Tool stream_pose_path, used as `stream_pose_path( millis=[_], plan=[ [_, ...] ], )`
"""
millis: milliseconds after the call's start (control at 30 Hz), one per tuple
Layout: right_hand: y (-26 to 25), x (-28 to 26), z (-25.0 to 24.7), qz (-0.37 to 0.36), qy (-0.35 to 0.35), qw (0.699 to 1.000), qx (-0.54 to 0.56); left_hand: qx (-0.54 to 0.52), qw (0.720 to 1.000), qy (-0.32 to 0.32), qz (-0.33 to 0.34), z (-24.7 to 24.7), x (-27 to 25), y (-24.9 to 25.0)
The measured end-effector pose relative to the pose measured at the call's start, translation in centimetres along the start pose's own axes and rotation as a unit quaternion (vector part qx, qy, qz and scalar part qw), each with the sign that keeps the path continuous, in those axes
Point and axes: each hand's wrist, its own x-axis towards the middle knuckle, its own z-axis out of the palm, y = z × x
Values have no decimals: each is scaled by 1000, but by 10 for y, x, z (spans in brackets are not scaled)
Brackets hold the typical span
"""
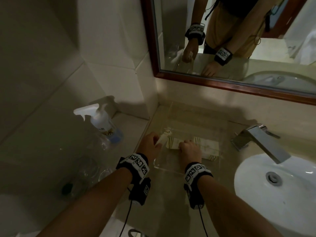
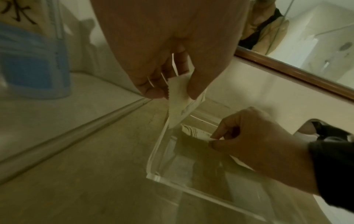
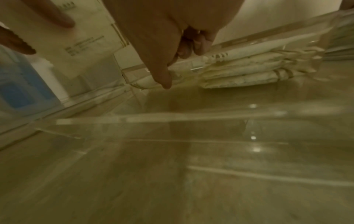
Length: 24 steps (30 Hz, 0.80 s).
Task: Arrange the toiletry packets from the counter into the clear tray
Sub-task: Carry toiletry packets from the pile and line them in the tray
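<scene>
Dimly, left hand (image 2: pixel 168 50) grip pinching packet (image 2: pixel 179 106), print unreadable, right hand (image 2: pixel 254 141) pinching another.

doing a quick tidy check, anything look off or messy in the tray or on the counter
Nothing stands out. The packets lie stacked inside the clear tray; the left hand pinches one more packet above its edge, and the right hand pinches another inside. No spills are visible.

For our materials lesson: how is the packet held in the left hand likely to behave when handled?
The white packet, pinched by the left hand, hangs down, bending slightly, so it is probably thin and floppy. One pinch carries it, so it seems light. Being flat, like the packets stacked in the clear tray, it should not roll.
</scene>
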Motion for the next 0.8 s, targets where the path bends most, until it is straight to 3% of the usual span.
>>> stream_pose_path(
  millis=[200, 367, 633, 800],
  plan=[
    [5, -2, -2, -8, -46, 999, -2, -25, 999, -19, -23, -1, 0, -1],
    [13, -9, -13, -17, 38, 999, 31, 17, 999, -29, -8, 1, 0, 4],
    [50, -12, -48, 35, 87, 995, 45, -28, 998, -45, -28, 20, 8, 14],
    [67, -13, -54, 49, 131, 988, 58, 81, 990, -98, 62, 29, 17, 15]
  ],
)
